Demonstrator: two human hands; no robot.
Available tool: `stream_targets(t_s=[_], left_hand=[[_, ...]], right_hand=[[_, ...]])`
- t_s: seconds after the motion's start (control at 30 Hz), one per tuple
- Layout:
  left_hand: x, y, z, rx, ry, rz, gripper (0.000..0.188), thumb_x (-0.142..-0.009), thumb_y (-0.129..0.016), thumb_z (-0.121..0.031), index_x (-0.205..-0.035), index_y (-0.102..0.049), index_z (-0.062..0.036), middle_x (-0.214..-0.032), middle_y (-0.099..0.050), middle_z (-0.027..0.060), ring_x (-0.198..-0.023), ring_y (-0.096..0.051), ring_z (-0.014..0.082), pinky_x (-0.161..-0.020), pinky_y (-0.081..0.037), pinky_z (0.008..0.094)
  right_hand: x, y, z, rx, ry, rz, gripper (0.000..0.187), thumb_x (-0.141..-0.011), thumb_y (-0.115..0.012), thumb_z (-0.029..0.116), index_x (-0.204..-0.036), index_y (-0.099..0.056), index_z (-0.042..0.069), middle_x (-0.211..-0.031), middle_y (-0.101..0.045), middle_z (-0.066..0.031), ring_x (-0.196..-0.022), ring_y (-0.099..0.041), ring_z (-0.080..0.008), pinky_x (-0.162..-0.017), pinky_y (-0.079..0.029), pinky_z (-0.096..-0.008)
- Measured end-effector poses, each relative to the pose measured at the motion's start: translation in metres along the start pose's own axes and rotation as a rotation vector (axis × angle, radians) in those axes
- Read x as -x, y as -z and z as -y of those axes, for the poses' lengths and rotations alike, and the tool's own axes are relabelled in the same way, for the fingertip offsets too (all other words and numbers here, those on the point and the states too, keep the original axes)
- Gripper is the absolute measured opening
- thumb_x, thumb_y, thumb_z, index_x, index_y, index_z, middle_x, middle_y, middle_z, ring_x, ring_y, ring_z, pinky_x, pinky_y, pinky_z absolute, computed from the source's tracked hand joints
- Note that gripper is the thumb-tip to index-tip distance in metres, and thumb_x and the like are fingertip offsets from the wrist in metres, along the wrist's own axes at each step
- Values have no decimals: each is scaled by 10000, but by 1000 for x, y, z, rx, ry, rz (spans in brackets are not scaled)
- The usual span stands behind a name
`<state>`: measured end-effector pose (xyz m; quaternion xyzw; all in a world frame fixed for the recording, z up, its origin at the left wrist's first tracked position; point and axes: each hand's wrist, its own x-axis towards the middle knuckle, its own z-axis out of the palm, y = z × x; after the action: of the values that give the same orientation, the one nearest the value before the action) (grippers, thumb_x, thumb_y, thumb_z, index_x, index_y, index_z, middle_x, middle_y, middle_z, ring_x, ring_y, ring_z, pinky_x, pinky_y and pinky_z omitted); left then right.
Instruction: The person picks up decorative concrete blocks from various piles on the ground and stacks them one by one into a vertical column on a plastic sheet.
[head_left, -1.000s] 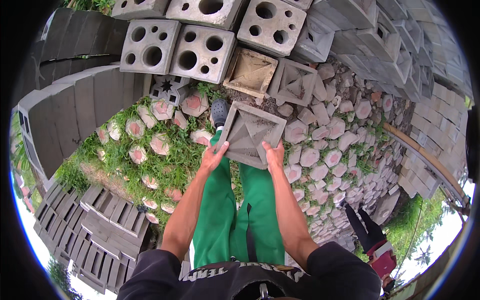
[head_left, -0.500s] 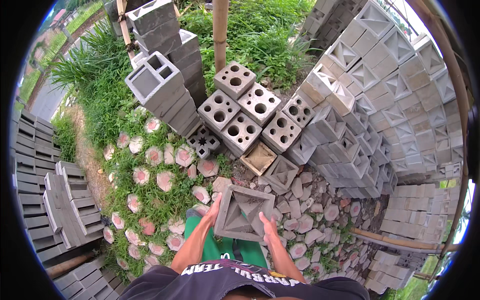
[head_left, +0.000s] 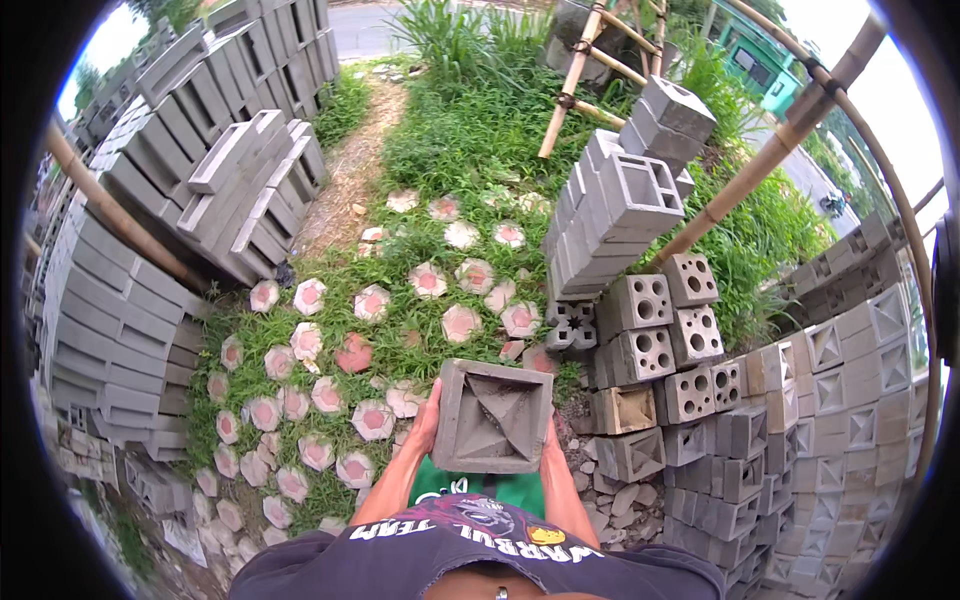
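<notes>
Between my two hands I carry a square grey concrete vent block (head_left: pixel 497 415) with slanted, triangular facets inside its raised frame. My left hand (head_left: pixel 424 425) presses against its left side, fingers partly hidden behind the edge. On the opposite side my right hand (head_left: pixel 552 452) grips the block, its fingertips mostly out of sight. The block is held in front of my body, above the green shorts (head_left: pixel 465 483), its patterned face turned up toward me.
Hexagonal pavers (head_left: pixel 427 280) dot the grass ahead. To the right stand blocks with round holes (head_left: pixel 650 353), a tall block stack (head_left: pixel 610 215) and a wall of patterned blocks (head_left: pixel 850 400). Stacked grey blocks (head_left: pixel 110 320) line the left, crossed by a bamboo pole (head_left: pixel 125 215).
My view has swung left, so the round-hole blocks now sit farther right and the left stacks show more. The vent block stays in both hands, now turned squarer to me.
</notes>
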<state>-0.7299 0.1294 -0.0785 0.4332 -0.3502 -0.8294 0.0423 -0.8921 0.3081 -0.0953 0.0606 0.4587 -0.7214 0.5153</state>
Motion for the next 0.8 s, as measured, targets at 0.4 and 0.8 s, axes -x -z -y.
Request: stream_targets(t_s=[0.4, 0.8], left_hand=[[142, 223, -3, 667, -548, -610, 742, -940, -328, -617, -1302, -530, -1, -1231, -582, 150, -1087, -542, 225, -940, -412, 325], [172, 369, 16, 1268, -721, -965, 769, -922, -328, -647, -1291, -540, -5, -1232, -581, 168, -1071, -562, 241, -915, -437, 342]], right_hand=[[-90, -293, -123, 720, -473, 735, 811, -912, -353, 664, -1455, -306, 62, -1447, -390, -105, -1296, -412, -247, -1089, -326, -381], [-155, -496, -320, 1037, -763, 1038, 727, -960, -345, 580, -1467, -278, 63, -1469, -355, -92, -1317, -382, -240, -1106, -309, -373]])
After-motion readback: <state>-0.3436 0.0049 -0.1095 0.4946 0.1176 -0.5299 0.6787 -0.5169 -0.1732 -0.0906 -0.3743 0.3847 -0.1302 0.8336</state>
